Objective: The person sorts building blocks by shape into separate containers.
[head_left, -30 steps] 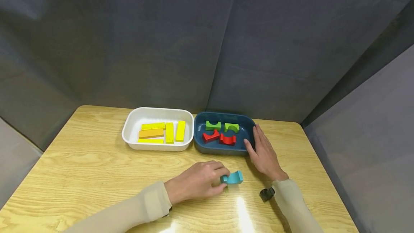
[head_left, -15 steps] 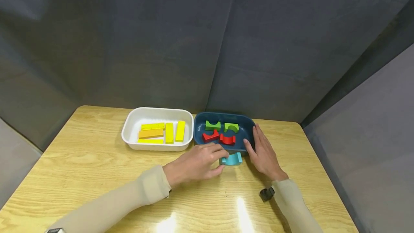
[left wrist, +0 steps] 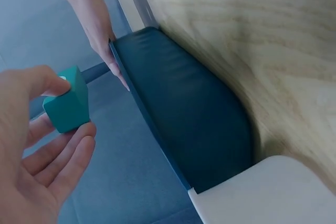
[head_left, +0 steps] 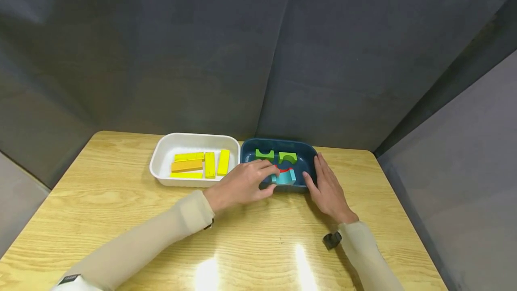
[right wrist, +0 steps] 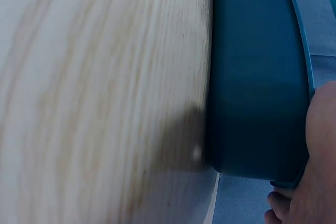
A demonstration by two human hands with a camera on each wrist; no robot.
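My left hand (head_left: 242,183) pinches a teal block with a curved cutout (left wrist: 68,100) between thumb and fingers. In the left wrist view the block is held above the rim of the dark blue tray (left wrist: 178,114). From the head, it overlaps the tray's near wall and partly covers a red block (head_left: 282,169). Two green arch-cut blocks, a left one (head_left: 264,154) and a right one (head_left: 287,157), lie at the back of that tray. My right hand (head_left: 329,190) rests along the tray's right end, fingers straight, thumb at the near rim.
A white tray (head_left: 159,172) adjoins the blue one on the left. It holds several yellow bars (head_left: 210,165) and an orange bar (head_left: 186,165). Grey curtain (head_left: 194,57) stands behind the wooden table (head_left: 250,241). Glare marks the near tabletop.
My left hand has carried the teal block forward from over the table to over the blue tray's near side. My right hand has stayed at the tray's right end.
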